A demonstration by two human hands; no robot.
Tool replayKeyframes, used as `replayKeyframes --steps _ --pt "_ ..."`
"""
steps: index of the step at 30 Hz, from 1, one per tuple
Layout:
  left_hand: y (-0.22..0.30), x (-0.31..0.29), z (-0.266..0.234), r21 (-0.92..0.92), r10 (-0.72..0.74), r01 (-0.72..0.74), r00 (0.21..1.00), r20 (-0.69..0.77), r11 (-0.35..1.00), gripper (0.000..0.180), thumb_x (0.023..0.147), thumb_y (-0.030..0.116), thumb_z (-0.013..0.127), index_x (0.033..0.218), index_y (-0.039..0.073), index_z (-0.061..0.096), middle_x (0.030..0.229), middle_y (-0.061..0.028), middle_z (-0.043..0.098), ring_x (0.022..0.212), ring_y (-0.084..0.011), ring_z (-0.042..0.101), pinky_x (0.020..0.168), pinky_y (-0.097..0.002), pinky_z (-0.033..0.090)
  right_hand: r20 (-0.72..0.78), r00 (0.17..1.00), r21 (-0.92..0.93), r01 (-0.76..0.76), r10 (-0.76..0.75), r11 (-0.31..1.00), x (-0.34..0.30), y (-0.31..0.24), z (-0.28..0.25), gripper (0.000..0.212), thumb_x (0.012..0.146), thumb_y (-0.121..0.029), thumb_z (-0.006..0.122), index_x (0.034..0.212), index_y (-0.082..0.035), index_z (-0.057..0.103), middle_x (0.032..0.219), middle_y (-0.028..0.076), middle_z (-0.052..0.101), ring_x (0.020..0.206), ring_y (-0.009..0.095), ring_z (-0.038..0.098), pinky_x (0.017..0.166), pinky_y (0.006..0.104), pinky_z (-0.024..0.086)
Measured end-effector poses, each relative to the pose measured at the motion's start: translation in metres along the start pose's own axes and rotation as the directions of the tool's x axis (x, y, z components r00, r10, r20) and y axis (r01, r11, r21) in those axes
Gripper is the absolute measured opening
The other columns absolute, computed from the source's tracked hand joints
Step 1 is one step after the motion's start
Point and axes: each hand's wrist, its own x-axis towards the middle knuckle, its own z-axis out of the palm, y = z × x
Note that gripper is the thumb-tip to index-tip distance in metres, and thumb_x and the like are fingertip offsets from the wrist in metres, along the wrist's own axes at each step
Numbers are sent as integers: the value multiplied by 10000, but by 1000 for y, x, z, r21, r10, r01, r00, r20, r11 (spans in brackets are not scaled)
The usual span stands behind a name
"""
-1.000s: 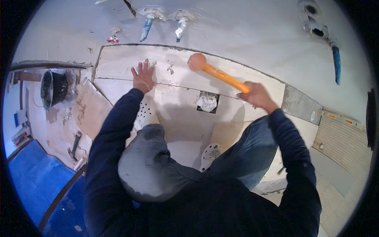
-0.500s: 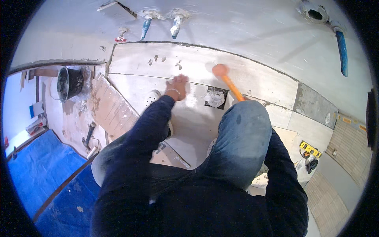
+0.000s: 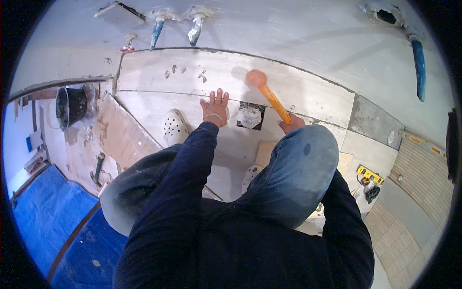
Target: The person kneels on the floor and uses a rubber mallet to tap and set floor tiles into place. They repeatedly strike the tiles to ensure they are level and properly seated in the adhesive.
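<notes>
Pale floor tiles (image 3: 313, 94) meet a grey wall (image 3: 288, 29) on the far side. Left hand (image 3: 216, 108): palm down, fingers spread, grasping nothing, left of a square opening (image 3: 260, 121). Right hand (image 3: 291, 124): gripping the handle of an orange mallet (image 3: 272, 99), its head pointing far-left above the tiles.

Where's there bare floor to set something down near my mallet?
The long wall-side tile is bare between the orange mallet and the gray patch. It's crowded around the white wad, between your left hand and right hand.
</notes>
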Motion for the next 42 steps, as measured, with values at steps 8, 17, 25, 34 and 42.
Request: replayKeyframes --steps 8,17,25,34,42 --pt "9 6 -11 9 20 -20 999 41 1000 909 891 140 543 1637 196 26 1711 -91 -48 1571 -332 31 1186 -685 136 4 1000 3 8 -8 1000 11 39 7 419 835 -416 694 1088 -82 682 904 231 711 914 435 684 787 502 519" --pt "13 0 -18 26 30 -31 998 58 999 865 926 219 506 1637 190 14 1710 -93 -44 1568 -343 41 1180 -703 121 56 998 -8 -37 38 999 13 42 30 443 829 -405 719 1099 -56 674 970 222 719 965 411 684 821 476 521" --pt "10 -3 -12 -11 -26 26 1000 -14 1000 847 939 257 552 1638 182 80 1711 -96 -4 1564 -362 58 1168 -726 103 -263 959 299 188 -108 935 -20 -7 14 498 846 -462 723 1123 -53 658 897 212 717 912 411 702 791 479 542" --pt "4 -3 -2 -32 -61 61 998 -25 998 749 966 263 496 1628 187 155 1709 -89 41 1557 -363 104 1168 -727 93 -157 987 111 57 -39 992 -9 -4 12 459 872 -436 666 1104 -40 667 956 257 709 974 432 686 837 501 533" --pt "42 12 -52 -27 -135 134 990 -33 991 593 914 275 564 1473 106 465 1602 -104 337 1484 -334 290 1154 -717 168 -157 986 -25 -63 58 998 44 76 41 329 820 -238 658 978 51 648 712 262 657 652 409 671 590 470 512"
